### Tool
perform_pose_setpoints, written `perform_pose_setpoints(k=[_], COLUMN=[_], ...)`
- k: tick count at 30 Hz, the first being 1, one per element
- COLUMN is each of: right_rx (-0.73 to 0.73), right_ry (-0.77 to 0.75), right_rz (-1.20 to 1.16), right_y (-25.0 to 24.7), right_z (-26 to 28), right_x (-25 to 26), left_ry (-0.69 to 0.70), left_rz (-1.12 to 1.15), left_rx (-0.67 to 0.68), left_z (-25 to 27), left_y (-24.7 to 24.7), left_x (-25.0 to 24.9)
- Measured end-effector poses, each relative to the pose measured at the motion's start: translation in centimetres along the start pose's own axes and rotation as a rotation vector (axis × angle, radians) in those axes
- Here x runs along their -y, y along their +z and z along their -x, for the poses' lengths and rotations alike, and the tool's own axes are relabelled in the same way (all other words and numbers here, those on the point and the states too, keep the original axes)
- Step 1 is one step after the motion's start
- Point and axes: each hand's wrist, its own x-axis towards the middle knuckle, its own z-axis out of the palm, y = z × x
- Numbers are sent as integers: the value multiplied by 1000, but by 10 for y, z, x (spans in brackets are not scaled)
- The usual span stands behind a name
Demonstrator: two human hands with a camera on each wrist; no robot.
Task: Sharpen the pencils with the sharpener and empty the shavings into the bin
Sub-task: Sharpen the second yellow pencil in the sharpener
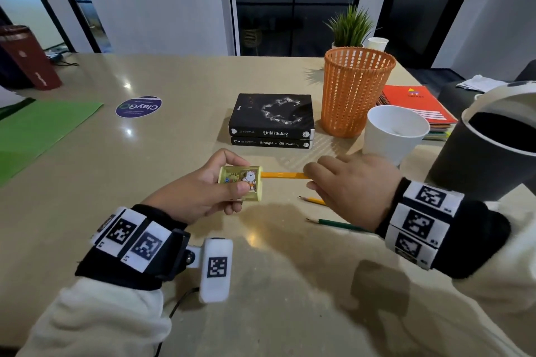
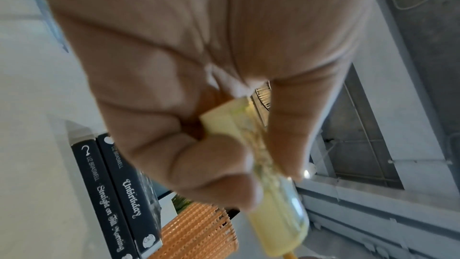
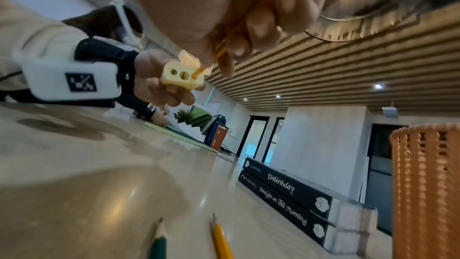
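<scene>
Just in front of the two stacked black paperback books (image 1: 272,122), above the beige table (image 1: 179,136), we hold the small translucent yellow plastic sharpener with a cartoon sticker (image 1: 241,182) in our left hand (image 1: 200,188), thumb on its near face and fingers curled round the far side. Our right hand (image 1: 351,185) grips the long orange-yellow wooden pencil (image 1: 282,175) near its back end, fingers wrapped about the shaft.

What the coming turn depends on is alignment. The pencil's long axis runs level and sideways, parallel to the books' spines, from the right hand toward the left, and its tip is seated in the sharpener's end face. The right wrist view shows that face with two round holes; the pencil sits at the hole nearer the books. We judge the pencil must stay straight along the hole's axis as we twist, or the lead may snap.

Nearer us than the books, under the right hand, a second yellow pencil (image 1: 313,200) and a dark green pencil (image 1: 339,224) lie on the table, points toward the left hand; the right hand is plainly nearer both. The round black bin with a white swing lid (image 1: 487,151) stands well right of the books, beyond a white paper cup (image 1: 391,133) and an orange perforated plastic basket (image 1: 353,90), again on the right hand's side.
</scene>
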Motion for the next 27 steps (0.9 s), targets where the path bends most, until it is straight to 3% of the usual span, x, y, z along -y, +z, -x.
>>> perform_pose_setpoints(k=[3, 7, 10, 14, 17, 20, 22, 24, 27], right_rx=[-35, 24, 124, 370, 265, 56, -5, -48, -29], right_ry=[-48, 55, 174, 332, 281, 95, -4, -33, 39], right_rz=[12, -132, -319, -566, -426, -88, 50, 109, 34], right_y=[1, 0, -2, -8, -10, -4, -2, -1, -4], right_z=[2, 3, 0, -4, -6, -4, -4, -3, -3], right_x=[-1, -2, 1, -1, 1, -1, -4, -3, -1], left_ry=[-39, -10, 47, 67, 52, -20, -38, -40, -40], left_rz=[70, -52, -205, -315, -289, -12, 114, 164, 155], left_rx=[24, 74, 85, 75, 43, 18, 0, 0, 19], left_z=[-2, -2, 0, 0, -3, -6, -8, -10, -12], left_y=[0, -2, -3, -6, -3, 1, 0, -1, -2], left_x=[3, 8, 7, 5, 2, -1, -1, -1, -2])
